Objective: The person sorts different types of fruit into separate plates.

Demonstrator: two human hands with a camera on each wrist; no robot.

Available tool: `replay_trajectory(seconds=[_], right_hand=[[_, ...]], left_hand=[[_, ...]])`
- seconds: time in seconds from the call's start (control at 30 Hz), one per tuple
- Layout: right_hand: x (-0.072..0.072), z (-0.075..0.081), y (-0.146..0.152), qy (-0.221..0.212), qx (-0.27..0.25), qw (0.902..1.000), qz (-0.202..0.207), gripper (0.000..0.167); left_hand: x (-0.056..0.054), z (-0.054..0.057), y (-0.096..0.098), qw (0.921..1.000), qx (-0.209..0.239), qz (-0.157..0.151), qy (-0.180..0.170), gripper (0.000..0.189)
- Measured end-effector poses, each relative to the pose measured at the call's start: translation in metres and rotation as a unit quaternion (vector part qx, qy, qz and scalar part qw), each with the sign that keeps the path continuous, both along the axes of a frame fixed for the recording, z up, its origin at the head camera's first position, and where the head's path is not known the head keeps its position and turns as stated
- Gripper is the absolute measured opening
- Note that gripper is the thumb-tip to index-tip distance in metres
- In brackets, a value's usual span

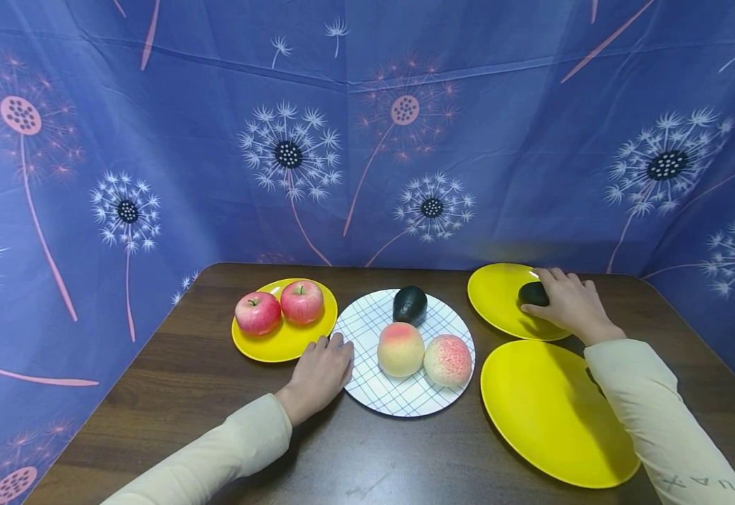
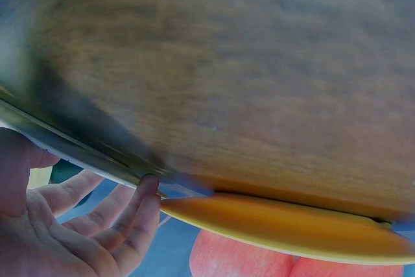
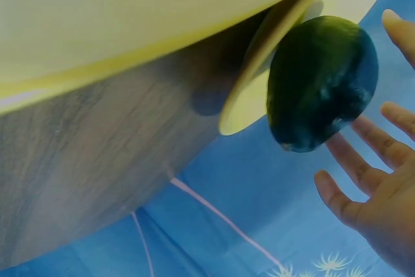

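My right hand (image 1: 574,305) is over the small far yellow plate (image 1: 496,287), its fingers and thumb spread about a dark green avocado (image 1: 534,294). In the right wrist view, the avocado (image 3: 322,85) is by the plate, and the fingers are apart with the thumb standing off from it. My left hand (image 1: 321,375) rests at the left rim of a white checked plate (image 1: 367,389), fingers extended. That plate bears another avocado (image 1: 409,306) and two peaches, one yellowish (image 1: 400,349), one speckled pink (image 1: 448,360).
Two red apples, the left one (image 1: 257,313) and the right one (image 1: 302,301), sit on a small yellow plate (image 1: 279,348). Under my right forearm lies a larger yellow plate (image 1: 544,414). A blue dandelion-print cloth (image 1: 355,140) hangs behind the brown table (image 1: 172,393).
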State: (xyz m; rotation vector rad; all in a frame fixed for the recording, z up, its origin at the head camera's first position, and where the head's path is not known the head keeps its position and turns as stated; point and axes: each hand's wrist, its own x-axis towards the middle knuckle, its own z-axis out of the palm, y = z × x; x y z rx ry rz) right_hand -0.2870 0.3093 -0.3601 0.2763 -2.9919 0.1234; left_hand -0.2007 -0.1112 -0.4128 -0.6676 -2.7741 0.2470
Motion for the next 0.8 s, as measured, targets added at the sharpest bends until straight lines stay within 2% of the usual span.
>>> replay_trajectory(seconds=[0.13,0.47,0.8], right_hand=[[0.001,0.004,-0.008,0.0,0.012,0.9999,0.0,0.078],[0.003,0.009,-0.028,0.04,0.023,0.9984,0.034,0.069],[0.005,0.009,-0.053,0.039,0.022,0.9969,0.066,0.065]], left_hand=[[0.0,0.0,0.0,1.0,0.001,0.0,-0.002,0.027],[0.0,0.0,0.0,1.0,0.005,0.001,-0.008,0.029],[0.0,0.0,0.0,1.0,0.006,-0.001,-0.003,0.028]])
